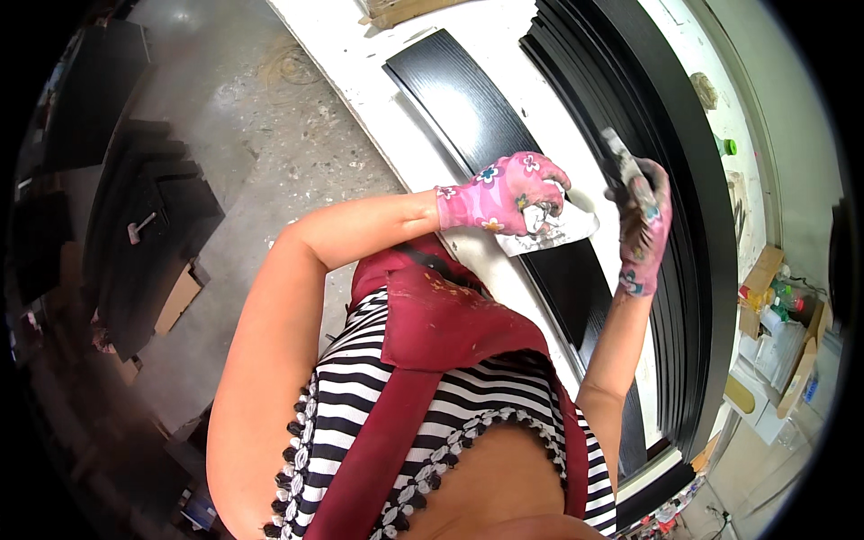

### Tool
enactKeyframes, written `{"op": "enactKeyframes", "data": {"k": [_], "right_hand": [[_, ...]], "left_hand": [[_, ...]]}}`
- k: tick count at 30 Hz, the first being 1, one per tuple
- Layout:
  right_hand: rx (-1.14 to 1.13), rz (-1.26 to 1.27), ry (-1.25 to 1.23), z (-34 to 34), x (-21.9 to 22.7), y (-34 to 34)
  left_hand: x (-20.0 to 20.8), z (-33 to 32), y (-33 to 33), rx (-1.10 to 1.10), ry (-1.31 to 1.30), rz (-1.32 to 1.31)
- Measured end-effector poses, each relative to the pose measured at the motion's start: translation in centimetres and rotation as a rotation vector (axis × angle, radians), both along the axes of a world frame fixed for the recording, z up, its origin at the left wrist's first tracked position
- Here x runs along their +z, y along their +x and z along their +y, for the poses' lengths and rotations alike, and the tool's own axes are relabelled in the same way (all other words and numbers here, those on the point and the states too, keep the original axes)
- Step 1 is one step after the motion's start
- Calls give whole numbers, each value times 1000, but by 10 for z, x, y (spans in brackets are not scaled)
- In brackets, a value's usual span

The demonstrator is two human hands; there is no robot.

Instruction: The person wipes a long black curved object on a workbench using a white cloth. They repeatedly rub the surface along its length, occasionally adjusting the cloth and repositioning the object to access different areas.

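My left hand (515, 193), in a pink flowered glove, is closed around a crumpled white cloth or paper (558, 232). Its loose end spreads over a long black wood-grained panel (463, 103) on the white table. Off to the right, my right hand (646, 225) wears a matching glove with dark smudges on palm and fingers. Those fingers are curled round a narrow, flat greyish-white piece (621, 153), its tip pointing up and away; its exact kind is unclear. This hand is above the edge of a stack of black panels (670, 180).
The white table (355, 67) has its edge along the left. On the right stands an open cardboard box (801, 360) with bottles and small items. A green-capped bottle (727, 146) lies behind the stack. More black panels and a small mallet (139, 229) are at far left.
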State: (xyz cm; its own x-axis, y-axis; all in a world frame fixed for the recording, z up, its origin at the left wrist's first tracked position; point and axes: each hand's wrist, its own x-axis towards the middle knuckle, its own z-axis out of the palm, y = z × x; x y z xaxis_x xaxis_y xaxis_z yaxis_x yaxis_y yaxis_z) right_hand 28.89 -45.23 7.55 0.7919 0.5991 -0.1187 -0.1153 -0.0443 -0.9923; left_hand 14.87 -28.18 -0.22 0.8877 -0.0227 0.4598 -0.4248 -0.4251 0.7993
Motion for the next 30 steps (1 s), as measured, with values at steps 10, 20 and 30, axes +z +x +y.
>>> {"op": "enactKeyframes", "data": {"k": [10, 20, 30], "right_hand": [[410, -635, -217, 149, -8, -21], [539, -1280, -367, 253, -49, -68], [455, -1393, -606, 262, -45, -27]], "left_hand": [[-4, -3, -5, 5, -53, -93], [-20, -9, -11, -12, -26, 181], [-11, -5, -7, -17, -34, 94]]}}
